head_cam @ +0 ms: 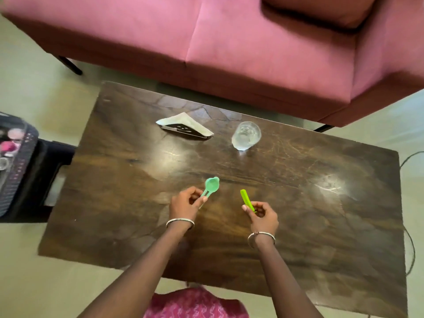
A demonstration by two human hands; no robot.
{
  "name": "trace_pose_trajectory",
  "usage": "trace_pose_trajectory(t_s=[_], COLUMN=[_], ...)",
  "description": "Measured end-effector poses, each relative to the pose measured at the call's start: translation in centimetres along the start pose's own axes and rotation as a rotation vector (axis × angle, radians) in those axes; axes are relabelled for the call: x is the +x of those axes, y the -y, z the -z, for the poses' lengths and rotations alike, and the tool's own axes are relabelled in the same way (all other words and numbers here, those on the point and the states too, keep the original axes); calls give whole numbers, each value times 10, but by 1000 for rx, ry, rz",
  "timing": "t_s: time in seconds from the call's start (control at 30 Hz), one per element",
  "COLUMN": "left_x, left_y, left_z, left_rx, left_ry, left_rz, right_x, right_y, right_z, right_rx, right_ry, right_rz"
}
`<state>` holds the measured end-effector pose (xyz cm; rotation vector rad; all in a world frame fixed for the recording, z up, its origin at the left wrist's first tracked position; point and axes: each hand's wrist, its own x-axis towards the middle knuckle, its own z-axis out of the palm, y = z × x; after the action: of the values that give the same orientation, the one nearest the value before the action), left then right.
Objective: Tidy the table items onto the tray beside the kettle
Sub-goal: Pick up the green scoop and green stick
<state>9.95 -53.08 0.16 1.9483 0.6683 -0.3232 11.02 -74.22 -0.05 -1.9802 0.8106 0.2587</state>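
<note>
One dark, scratched wooden desk, pink sofa at far side. Mint-green spoon pinched by left grip; lime-green flat stick pinched by right grip.

Curled left hand, curled right hand

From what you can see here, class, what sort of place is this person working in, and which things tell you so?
Most likely a living room: a pink sofa stands behind a low wooden coffee table, which carries a drinking glass and a napkin holder.
</note>
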Motion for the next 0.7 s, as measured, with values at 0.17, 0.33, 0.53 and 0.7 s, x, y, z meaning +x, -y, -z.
trace_pose_trajectory(t_s=[0.17,0.33,0.53,0.7], left_x=[-15,-35,-42,-31], left_y=[36,82,149,206], left_z=[88,184,311,395], left_rx=[-155,-380,-481,-330], left_ry=[-156,-309,-514,-667], left_rz=[76,197,290,363], right_x=[-67,-131,-204,-248], right_y=[29,72,117,159], right_z=[-68,-138,-238,-324], right_rx=[172,233,141,-93], right_ry=[157,338,560,646], right_rz=[-87,-88,-38,151])
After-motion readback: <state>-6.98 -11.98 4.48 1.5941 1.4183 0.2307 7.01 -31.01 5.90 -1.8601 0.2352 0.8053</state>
